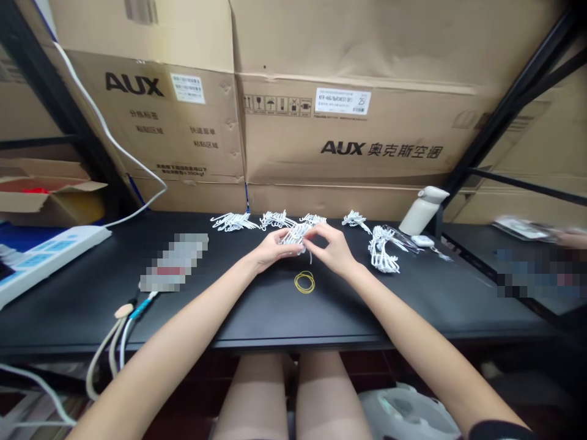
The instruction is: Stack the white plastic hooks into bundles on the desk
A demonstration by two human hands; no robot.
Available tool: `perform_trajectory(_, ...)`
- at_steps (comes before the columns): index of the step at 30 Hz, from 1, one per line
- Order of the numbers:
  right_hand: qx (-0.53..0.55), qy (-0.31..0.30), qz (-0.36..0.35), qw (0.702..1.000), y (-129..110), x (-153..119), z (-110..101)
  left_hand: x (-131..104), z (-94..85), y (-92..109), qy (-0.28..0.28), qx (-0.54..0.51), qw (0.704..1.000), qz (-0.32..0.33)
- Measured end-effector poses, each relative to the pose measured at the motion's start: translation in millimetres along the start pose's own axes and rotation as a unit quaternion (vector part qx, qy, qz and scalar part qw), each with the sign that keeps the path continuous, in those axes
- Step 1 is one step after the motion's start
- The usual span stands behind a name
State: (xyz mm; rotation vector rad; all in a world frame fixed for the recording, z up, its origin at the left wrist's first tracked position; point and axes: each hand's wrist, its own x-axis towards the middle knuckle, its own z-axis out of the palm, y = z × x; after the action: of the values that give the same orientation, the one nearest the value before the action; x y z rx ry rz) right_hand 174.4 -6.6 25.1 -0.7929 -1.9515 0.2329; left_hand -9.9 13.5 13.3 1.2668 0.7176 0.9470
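A bunch of thin white hooks (295, 234) is held above the black tabletop, close to the middle of the view. My left hand (271, 250) is closed around its left side, thumb below and fingers behind. On the right side, the thumb and forefinger of my right hand (334, 249) pinch at the hooks, and one hook end hangs below the fingertips. Just in front of both hands, yellow rubber bands (304, 282) lie on the table. Behind the hands are more piles of white hooks (235, 222). Another bunch of white hooks (384, 249) lies to the right.
A white bottle (422, 211) and a small white case (422, 241) stand at the back right. On the left lie a blurred phone-like object (175, 263) with cables and a white power strip (55, 260). Large cardboard boxes (284, 140) wall off the back. Another person's hand (571, 239) shows far right.
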Motion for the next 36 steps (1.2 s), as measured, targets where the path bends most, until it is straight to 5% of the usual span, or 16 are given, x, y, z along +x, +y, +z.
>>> perform_trajectory(16, -0.058, 0.08, 0.024, 0.995, 0, -9, 16, 3, 13.1, -7, 0.034, 0.167, 0.98, 0.103)
perform_trajectory(27, -0.133, 0.036, 0.028, 0.99, 0, -8, 11, 4, 11.5, -12, 0.051, 0.275, 0.949, 0.142)
perform_trajectory(36, -0.039, 0.043, 0.054, 0.997, 0, -3, 7, 6, 12.2, -14, 0.045, 0.188, 0.976, 0.105)
